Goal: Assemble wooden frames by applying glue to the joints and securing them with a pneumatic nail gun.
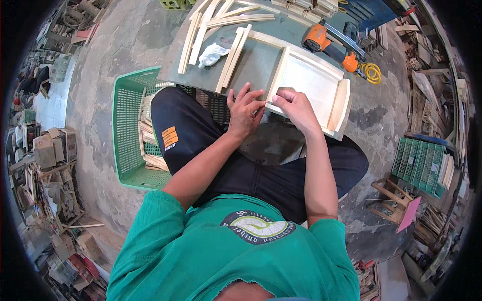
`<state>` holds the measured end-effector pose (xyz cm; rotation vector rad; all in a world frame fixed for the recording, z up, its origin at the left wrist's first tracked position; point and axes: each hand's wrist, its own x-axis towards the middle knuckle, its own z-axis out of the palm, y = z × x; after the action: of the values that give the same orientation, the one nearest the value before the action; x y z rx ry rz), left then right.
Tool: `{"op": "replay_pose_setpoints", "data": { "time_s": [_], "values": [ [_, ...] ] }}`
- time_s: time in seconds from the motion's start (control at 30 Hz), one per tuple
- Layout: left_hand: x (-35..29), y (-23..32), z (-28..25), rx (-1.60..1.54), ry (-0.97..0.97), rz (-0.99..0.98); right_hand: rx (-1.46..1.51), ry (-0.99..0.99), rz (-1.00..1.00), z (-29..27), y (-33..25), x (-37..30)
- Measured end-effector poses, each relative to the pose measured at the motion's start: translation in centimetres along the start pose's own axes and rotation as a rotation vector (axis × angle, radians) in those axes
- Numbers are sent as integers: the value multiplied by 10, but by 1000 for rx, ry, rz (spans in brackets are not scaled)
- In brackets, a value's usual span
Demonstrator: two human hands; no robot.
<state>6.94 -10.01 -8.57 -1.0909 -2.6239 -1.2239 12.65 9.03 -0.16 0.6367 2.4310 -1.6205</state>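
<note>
A light wooden frame (281,70) lies on the dark green worktable (257,62), its near edge close to my body. A white panel (306,85) fills its right part. My left hand (245,111) is at the near end of the frame's middle strip; its fingers are spread and its fingertips touch the wood there. Just right of it, my right hand (296,106) has curled fingers, with thumb and forefinger pressed together over the frame's near edge. Whatever is between them is hidden. Left of the hands, a pair of strips (233,60) forms the frame's left side.
Loose wooden strips (201,32) and a crumpled white cloth (213,54) lie at the table's far left. An orange nail gun (316,38) with a coiled yellow hose (370,73) rests far right. A green crate (120,130) holding wood pieces stands left of my knee; a small stool (396,203) stands right.
</note>
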Motion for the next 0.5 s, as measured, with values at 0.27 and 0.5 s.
{"op": "replay_pose_setpoints", "data": {
  "time_s": [0.27, 0.5],
  "values": [
    [1, 0, -2, 10, -2, 17, 9, 31, -51, 1, 9, 4],
    [1, -2, -1, 22, -13, 29, 60, 6, 0, 2, 8, 4]
  ]
}}
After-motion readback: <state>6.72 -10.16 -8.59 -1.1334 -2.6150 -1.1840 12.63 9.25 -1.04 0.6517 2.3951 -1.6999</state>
